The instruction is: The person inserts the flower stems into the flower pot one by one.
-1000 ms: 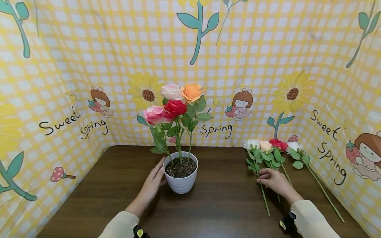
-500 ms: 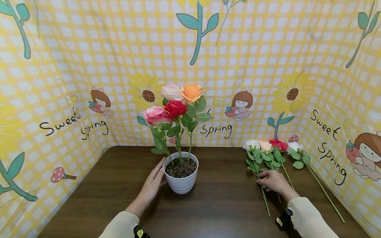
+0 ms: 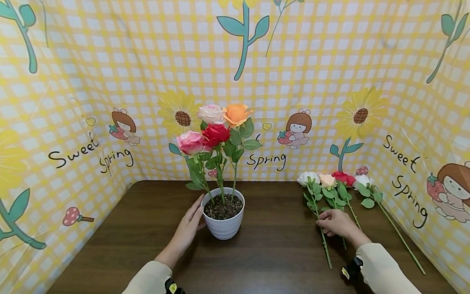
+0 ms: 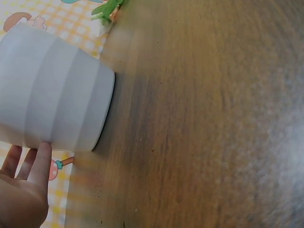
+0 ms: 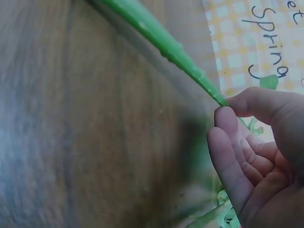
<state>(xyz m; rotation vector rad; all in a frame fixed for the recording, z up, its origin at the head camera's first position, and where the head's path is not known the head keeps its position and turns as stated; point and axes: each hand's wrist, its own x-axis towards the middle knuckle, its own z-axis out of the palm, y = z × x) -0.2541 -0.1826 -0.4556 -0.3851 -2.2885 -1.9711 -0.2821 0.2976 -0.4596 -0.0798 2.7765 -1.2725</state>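
Observation:
A white ribbed flowerpot [image 3: 224, 226] filled with dark soil stands left of the table's middle. Upright in it are a pink rose [image 3: 191, 143], a red rose [image 3: 216, 134], a pale pink rose [image 3: 211, 113] and an orange rose [image 3: 236, 114]. My left hand [image 3: 186, 226] rests straight fingers against the pot's left side; the left wrist view shows the fingertips touching its wall [image 4: 52, 95]. At the right, my right hand [image 3: 338, 224] pinches the green stem [image 5: 175, 54] of a white rose [image 3: 308, 178] between thumb and fingertips.
Beside the held rose lie a peach rose [image 3: 327, 180], another red rose [image 3: 344, 178] and a second white rose [image 3: 362, 182], their stems toward the front right. A yellow checked cloth [image 3: 293, 73] encloses the dark wooden table [image 3: 271, 245] at the back and sides.
My right hand has closed its fingertips on the white rose's stem, and the bloom has shifted slightly left. The left hand and the pot have stayed in place.

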